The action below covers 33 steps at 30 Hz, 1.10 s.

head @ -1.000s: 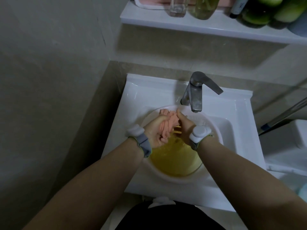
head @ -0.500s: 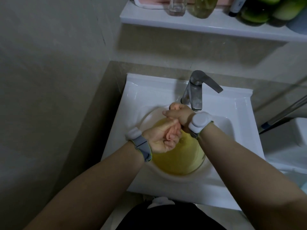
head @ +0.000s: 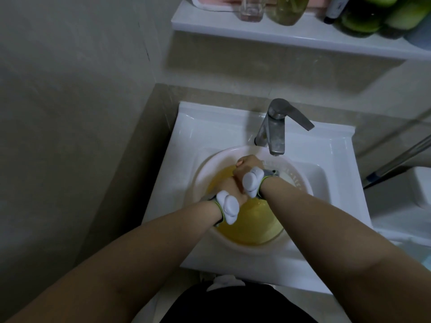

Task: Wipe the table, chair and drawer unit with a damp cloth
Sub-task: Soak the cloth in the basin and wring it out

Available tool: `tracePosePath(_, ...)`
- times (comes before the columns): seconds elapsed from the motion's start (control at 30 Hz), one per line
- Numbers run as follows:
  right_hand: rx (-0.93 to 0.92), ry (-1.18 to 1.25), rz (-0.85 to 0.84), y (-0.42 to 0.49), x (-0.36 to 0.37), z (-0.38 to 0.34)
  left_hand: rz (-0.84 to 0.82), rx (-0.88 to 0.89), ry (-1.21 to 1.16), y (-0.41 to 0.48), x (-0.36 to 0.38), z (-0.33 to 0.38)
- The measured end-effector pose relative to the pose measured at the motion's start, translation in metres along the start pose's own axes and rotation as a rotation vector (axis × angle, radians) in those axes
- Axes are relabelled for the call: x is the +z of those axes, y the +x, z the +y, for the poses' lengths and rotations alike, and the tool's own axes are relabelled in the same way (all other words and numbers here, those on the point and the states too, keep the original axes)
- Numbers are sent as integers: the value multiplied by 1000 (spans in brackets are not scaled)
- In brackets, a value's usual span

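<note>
We're at the sink, and this is very much the opening stretch of the job. Both hands are bunched together over a white basin holding yellowish water, right under the tap, and I see no stream coming from it.

The right hand is on the far side, its fingers curled tight into a fist. A small pinkish nub at the top of that fist looks like the end of the cloth, with the rest buried between the palms. The left hand sits just beside and below it, back of the hand up. Its fingers are tucked under the right wrist, so I cannot tell how they're closed or what they've got.

From the way the wrists are crossed, I'd call this wringing: the cloth is wet and being squeezed down to damp above the water.

Nothing here shows any wiping done. The bench, the chair and the drawer unit are all out of sight, so all three surfaces look to be ahead. What's left is to finish the squeeze, carry the cloth away from the sink, then wipe each piece in turn
</note>
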State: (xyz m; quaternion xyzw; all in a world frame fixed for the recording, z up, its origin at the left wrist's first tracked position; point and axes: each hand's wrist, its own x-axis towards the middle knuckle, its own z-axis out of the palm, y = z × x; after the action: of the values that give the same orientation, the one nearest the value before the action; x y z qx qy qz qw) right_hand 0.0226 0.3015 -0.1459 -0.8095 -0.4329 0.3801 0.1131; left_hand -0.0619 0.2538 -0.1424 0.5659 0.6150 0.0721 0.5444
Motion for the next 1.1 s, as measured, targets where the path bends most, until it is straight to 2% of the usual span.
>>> tracePosePath(0.07,4,-43,-6,2,1,1,39,58,132,1,4,-5)
tracePosePath(0.23,-100,-44,-160,2,-2,13,118,160,220,-3,0,-5)
tracePosePath(0.3,-51,130,-208,-2,-1,11,96,139,219,-5,-3,-5)
tracePosePath(0.33,31,342,-250,-2,-2,10,93,126,176,-5,-4,-5)
tracePosePath(0.4,151,765,-316,0,-6,12,59,37,13,-5,-12,3)
tracePosePath(0.43,179,887,-329,-1,-9,16,22,-70,-98,-5,-16,8)
tracePosePath(0.5,158,989,-399,-2,-12,29,-156,-291,-380,-4,-27,10)
tracePosePath(0.53,131,1027,-437,-4,-12,35,-255,-339,-526,-5,-31,10)
tracePosePath(0.6,77,1155,-519,-9,-9,41,-453,-377,-796,-7,-36,8)
tracePosePath(0.67,-23,1350,-579,-15,-6,39,-631,-396,-965,-11,-36,9)
tracePosePath(0.8,-197,1554,-566,-19,-9,29,-774,-400,-1113,-18,-34,12)
tracePosePath(0.87,-242,1525,-550,-19,-15,26,-795,-379,-1158,-19,-33,14)
tracePosePath(0.93,-240,1369,-485,-17,-23,22,-790,-354,-1142,-22,-31,16)
tracePosePath(1.1,-299,872,-238,-13,-29,0,-691,-206,-840,-21,-31,16)
